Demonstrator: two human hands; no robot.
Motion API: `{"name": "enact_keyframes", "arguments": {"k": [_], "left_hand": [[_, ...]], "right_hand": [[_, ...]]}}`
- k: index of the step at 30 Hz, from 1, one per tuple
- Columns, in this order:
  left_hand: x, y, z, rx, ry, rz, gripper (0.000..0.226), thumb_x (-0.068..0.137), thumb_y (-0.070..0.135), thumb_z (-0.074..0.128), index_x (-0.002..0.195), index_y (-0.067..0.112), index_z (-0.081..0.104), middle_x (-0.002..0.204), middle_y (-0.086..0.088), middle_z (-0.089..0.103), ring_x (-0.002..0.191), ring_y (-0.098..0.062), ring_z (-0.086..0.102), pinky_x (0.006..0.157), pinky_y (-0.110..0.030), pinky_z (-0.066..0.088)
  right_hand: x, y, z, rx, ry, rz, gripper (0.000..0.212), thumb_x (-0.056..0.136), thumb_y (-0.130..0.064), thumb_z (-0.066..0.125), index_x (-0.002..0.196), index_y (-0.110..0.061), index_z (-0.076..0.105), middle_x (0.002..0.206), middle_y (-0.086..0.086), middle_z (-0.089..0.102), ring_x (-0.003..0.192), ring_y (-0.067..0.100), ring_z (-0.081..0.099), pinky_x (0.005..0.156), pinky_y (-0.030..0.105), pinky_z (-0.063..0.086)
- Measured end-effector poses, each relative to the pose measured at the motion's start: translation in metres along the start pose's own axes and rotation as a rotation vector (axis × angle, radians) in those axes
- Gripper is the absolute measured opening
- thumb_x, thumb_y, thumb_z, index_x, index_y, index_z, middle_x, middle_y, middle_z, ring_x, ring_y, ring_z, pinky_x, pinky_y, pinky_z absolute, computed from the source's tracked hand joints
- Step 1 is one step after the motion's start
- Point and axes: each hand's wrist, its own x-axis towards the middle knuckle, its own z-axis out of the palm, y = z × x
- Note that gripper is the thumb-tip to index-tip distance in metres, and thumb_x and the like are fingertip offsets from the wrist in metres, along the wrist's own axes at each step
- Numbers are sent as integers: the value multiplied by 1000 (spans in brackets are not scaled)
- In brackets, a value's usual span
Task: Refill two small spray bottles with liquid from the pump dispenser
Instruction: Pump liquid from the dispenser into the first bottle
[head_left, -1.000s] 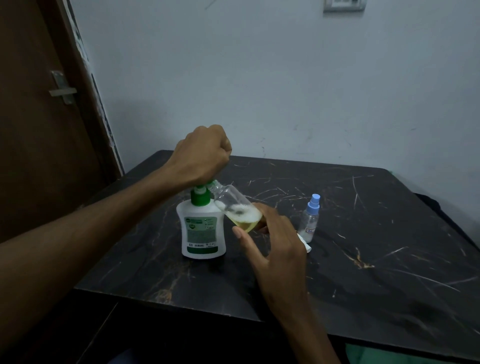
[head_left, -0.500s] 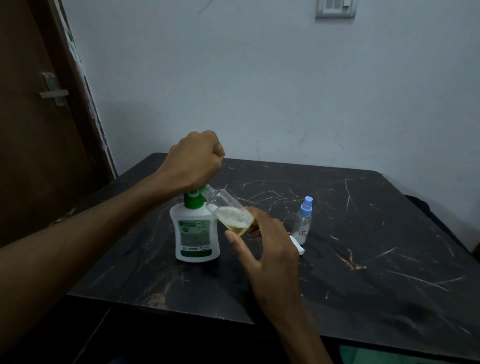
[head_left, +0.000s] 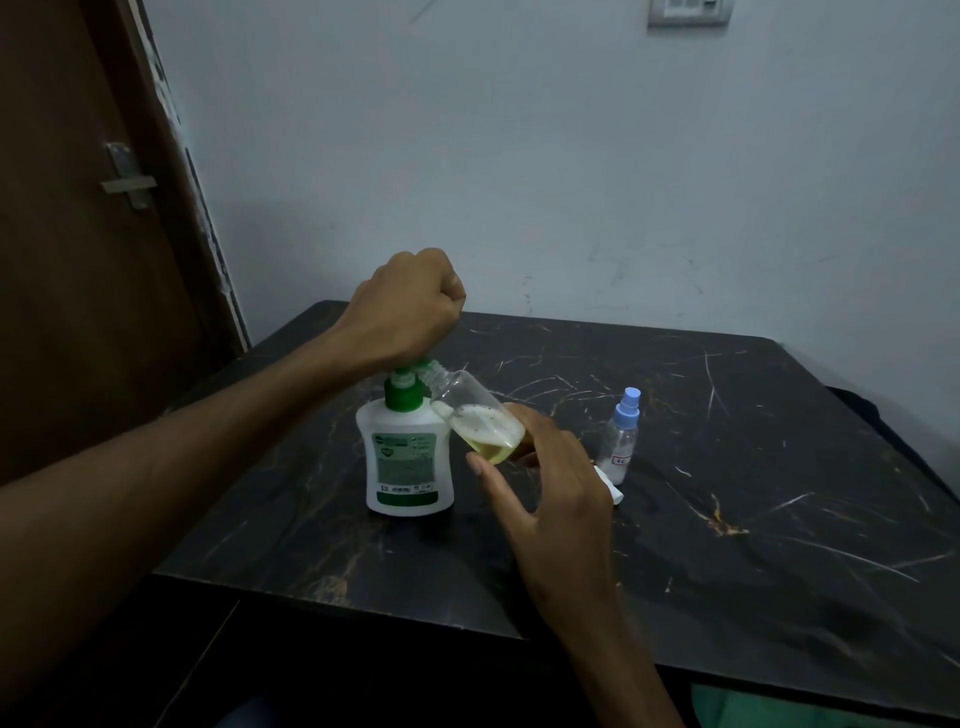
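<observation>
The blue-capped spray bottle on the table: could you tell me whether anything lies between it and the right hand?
A small white piece, probably the open bottle's removed sprayer, lies on the table between the right hand and the blue-capped spray bottle.

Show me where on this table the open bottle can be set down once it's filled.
Bare room: the wide stretch of table right of the capped spray bottle, and the near edge in front of the pump dispenser. Crowded: the middle, where the left hand presses the pump, the right hand holds the open bottle, and a white spray head lies.
</observation>
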Motion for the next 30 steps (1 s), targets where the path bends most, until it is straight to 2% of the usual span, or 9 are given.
{"name": "enact_keyframes", "arguments": {"k": [2, 4, 8, 11, 14, 18, 21, 26, 30], "left_hand": [[1, 2, -4, -21, -25, 19, 14, 53, 8, 34, 44, 16, 40, 44, -2, 35, 47, -21, 35, 52, -35, 40], [3, 3, -6, -27, -38, 23, 14, 50, 10, 33, 45, 12, 46, 45, -5, 39, 48, -22, 40, 53, -37, 44], [6, 2, -8, -14, -56, -2, 19, 58, 2, 42, 48, 8, 58, 47, -8, 53, 49, -23, 51, 59, -49, 57], [8, 1, -9, -9, -68, -36, 22, 60, -2, 48, 50, 11, 63, 48, -3, 60, 51, -19, 56, 64, -46, 59], [9, 1, -10, -35, -86, -54, 23, 60, 0, 50, 51, 12, 67, 50, -3, 64, 55, -22, 64, 67, -47, 62], [11, -3, -12, -108, -128, -123, 26, 68, -4, 50, 58, 8, 71, 52, -3, 67, 54, -20, 68, 58, -37, 60], [17, -9, -17, -152, -60, -190, 29, 74, -4, 46, 63, 4, 73, 57, -8, 71, 56, -24, 71, 61, -43, 64], [11, -15, -4, 109, 53, -248, 19, 76, 10, 53, 71, 15, 70, 68, -3, 70, 68, -26, 69, 74, -48, 62], [7, -12, 3, 244, 136, -180, 16, 77, 10, 51, 72, 15, 66, 67, -2, 64, 64, -25, 62, 67, -41, 55]], "right_hand": [[1, 0, 0, 0, 14, -1, 52, 95, -44, 68, 138, -16, 61, 117, -9, 67, 102, -1, 59, 89, 16, 50], [1, -2, 0, -2, 20, -3, 53, 95, -43, 68, 139, -16, 60, 115, -7, 67, 100, 1, 61, 87, 17, 51], [3, -5, -1, 19, 31, -13, 54, 94, -40, 70, 142, -19, 57, 116, -7, 66, 100, 2, 63, 88, 17, 52], [5, -5, -3, 18, 20, -35, 53, 94, -40, 73, 141, -20, 58, 116, -11, 64, 102, 1, 63, 88, 21, 55], [8, -6, -4, 32, 19, -39, 52, 94, -41, 72, 140, -19, 59, 115, -12, 63, 101, 1, 63, 87, 20, 54], [10, -9, -3, 25, 34, -46, 51, 94, -41, 72, 138, -18, 61, 111, -11, 65, 98, 0, 62, 86, 15, 52], [9, -9, -1, 30, 34, -50, 51, 94, -41, 71, 139, -18, 60, 112, -16, 60, 99, -2, 60, 87, 14, 50], [6, -8, 2, 36, 47, -42, 52, 94, -42, 71, 138, -17, 62, 111, -10, 66, 100, -1, 63, 87, 17, 53], [4, -7, 2, 35, 53, -33, 52, 93, -41, 72, 139, -19, 61, 110, -15, 61, 101, -3, 62, 88, 15, 51]]}}
